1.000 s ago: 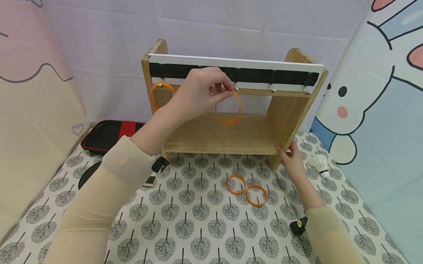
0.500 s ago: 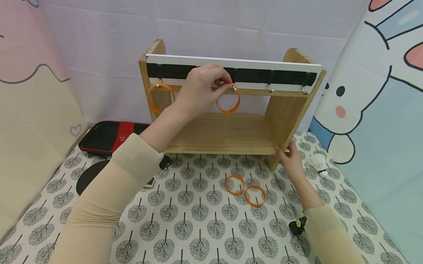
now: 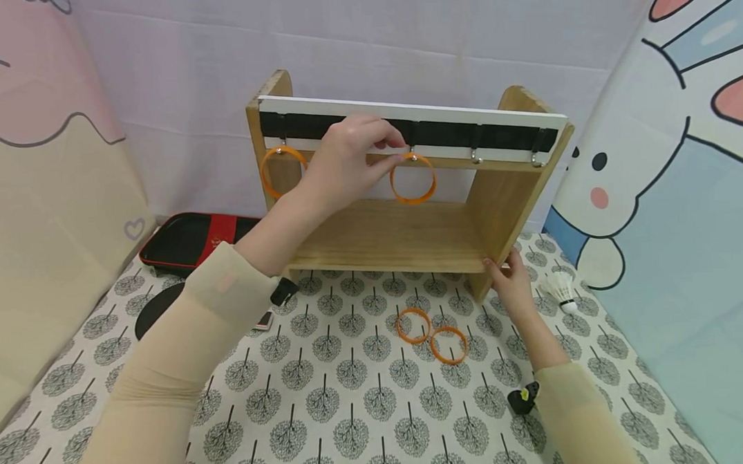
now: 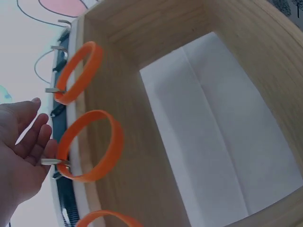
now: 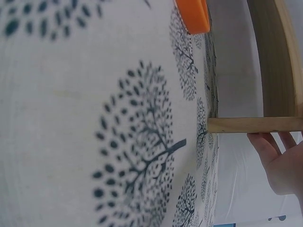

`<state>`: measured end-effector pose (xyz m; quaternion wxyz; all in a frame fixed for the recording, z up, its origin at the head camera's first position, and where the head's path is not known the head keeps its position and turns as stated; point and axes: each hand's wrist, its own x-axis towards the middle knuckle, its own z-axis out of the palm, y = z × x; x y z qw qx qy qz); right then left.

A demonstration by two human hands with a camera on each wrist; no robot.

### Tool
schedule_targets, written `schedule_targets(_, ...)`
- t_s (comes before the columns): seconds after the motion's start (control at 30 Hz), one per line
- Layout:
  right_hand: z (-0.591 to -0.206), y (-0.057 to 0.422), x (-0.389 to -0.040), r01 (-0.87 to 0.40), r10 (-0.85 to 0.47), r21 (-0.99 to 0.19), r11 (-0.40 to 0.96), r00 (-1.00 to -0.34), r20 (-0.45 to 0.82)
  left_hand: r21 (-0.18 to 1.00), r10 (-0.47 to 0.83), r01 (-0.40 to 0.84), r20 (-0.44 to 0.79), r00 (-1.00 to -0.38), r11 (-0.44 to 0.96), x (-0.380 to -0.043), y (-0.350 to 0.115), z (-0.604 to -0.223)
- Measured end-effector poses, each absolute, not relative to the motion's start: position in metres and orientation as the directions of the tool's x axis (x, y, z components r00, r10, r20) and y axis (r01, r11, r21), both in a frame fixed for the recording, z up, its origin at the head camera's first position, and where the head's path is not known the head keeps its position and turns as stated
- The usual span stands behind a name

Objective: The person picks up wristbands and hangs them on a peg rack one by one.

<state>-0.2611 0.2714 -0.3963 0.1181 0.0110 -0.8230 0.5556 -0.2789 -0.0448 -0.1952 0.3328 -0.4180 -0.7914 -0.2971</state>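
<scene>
Orange ring (image 4: 89, 74) hangs beside the parted left grip (image 3: 357, 154); right grip (image 3: 514, 285) holds the wooden rack (image 3: 396, 234).

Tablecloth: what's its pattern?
The tablecloth has dark, round-crowned trees on white; the head view shows it best.

Bottom ring (image 4: 119, 218) partly outside left-wrist view

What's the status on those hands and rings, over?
Left hand: near a hung orange ring. Right hand: holds the wooden shelf. Two more rings: on tablecloth. Nothing visibly blocking.
</scene>
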Motion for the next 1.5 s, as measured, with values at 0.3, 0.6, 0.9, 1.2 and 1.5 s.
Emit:
schedule_targets(0.3,-0.393,0.271,-0.258,-0.142,0.122,-0.908,0.393,-0.971,0.205,0.217,0.518,0.909,0.764,-0.385,0.355,-0.247,-0.042,-0.2)
schedule_targets(0.6,-0.394,0.266,-0.26,-0.134,0.116,-0.915,0.38,-0.975,0.19,0.292,0.65,0.886,0.602,-0.463,0.361,-0.24,-0.044,-0.247)
schedule_targets(0.9,-0.395,0.265,-0.262,-0.134,0.112,-0.915,0.382,-0.975,0.189,0.506,0.667,0.795,0.469,-0.579,0.335,-0.254,-0.044,-0.316)
schedule_targets(1.2,-0.395,0.265,-0.26,-0.121,0.131,-0.913,0.389,-0.974,0.184,0.696,0.656,0.617,0.278,-0.702,0.366,-0.267,-0.033,-0.374)
schedule_targets(1.5,-0.394,0.267,-0.258,-0.12,0.14,-0.909,0.399,-0.972,0.19,0.704,0.72,0.605,0.193,-0.667,0.372,-0.274,-0.018,-0.417)
